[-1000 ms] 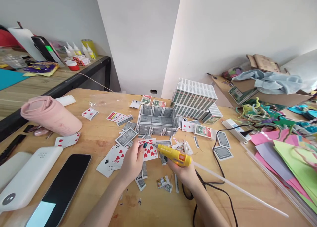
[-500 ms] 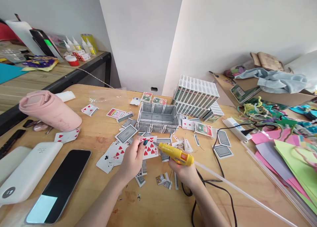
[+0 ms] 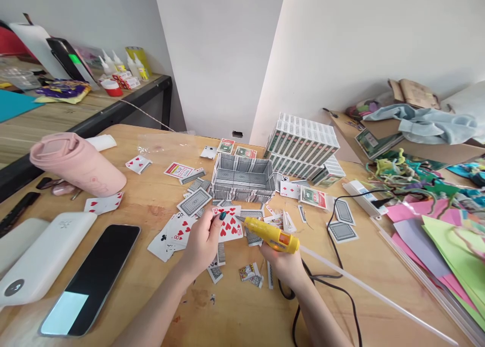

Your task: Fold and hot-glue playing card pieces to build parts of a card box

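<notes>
Between thumb and fingers, my left hand (image 3: 204, 238) pinches a ten of hearts playing card (image 3: 231, 227), its face turned up. My right hand (image 3: 284, 263) is wrapped round a yellow hot glue gun (image 3: 272, 233), whose nozzle points left at the card's upper right edge. Whether the tip touches the card I cannot tell. A long clear glue stick (image 3: 375, 291) sticks out of the gun's back. Just beyond the hands stands an open box made of playing cards (image 3: 242, 179), grey patterned backs showing. Loose cards (image 3: 194, 202) and cut card pieces (image 3: 250, 273) lie around it.
Stacked card packs (image 3: 303, 140) stand behind the box on the right. A black cord (image 3: 333, 276) loops across the table near a white power strip (image 3: 361, 198). At left lie a phone (image 3: 94, 271), a white power bank (image 3: 49, 256) and a pink tumbler (image 3: 79, 165).
The view has shifted slightly. Both hands keep their holds, and the glue gun stays at the card's edge with almost no movement.
</notes>
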### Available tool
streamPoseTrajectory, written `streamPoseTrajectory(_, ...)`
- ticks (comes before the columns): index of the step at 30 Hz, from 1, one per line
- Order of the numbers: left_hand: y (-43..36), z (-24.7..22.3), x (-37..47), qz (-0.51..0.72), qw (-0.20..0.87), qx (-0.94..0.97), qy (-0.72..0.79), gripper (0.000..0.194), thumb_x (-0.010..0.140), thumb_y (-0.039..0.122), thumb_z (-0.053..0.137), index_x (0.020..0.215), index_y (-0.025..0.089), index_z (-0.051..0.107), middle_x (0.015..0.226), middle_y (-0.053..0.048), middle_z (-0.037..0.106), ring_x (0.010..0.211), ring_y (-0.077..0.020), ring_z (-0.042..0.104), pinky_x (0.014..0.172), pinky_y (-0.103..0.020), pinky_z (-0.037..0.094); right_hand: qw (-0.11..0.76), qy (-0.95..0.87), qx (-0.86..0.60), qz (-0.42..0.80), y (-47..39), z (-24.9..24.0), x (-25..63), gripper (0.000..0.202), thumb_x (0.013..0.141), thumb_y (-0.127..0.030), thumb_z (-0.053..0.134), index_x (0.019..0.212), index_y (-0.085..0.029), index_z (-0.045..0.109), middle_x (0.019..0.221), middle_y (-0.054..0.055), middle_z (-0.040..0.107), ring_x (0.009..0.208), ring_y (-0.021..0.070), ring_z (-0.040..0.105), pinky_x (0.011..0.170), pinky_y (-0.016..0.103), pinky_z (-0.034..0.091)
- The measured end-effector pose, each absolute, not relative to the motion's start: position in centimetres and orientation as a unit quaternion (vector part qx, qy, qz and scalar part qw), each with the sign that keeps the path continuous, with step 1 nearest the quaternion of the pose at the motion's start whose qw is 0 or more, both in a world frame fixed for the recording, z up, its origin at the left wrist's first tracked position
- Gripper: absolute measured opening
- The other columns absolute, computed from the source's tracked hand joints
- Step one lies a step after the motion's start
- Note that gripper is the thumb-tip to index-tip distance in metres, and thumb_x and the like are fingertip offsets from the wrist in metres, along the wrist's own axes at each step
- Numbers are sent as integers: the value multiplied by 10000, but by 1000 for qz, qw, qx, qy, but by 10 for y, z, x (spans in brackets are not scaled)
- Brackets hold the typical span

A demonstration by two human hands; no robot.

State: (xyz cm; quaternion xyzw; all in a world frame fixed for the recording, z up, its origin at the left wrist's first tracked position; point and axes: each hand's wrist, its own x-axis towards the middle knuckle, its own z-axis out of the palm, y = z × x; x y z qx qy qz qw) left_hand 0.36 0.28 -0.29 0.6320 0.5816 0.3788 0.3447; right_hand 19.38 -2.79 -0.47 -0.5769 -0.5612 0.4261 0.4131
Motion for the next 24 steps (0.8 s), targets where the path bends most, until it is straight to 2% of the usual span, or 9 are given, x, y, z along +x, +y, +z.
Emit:
streamPoseTrajectory(14,1,0,4,377,338,631,588,240,896,366,325,784,196,452,599,17,497,551,-141,466,513,-239,331,398,-555,-593,428,-29,-2,194,168,615,-157,456,574,-220,306,526,-60,319,491,99,312,462,231,275)
streamPoseTrajectory(24,2,-1,4,379,334,635,584,216,896,354,331,801,199,447,588,26,487,542,-139,454,509,-236,329,400,-548,-598,426,-29,-2,194,162,613,-154,458,576,-219,314,529,-63,322,490,94,309,463,229,271)
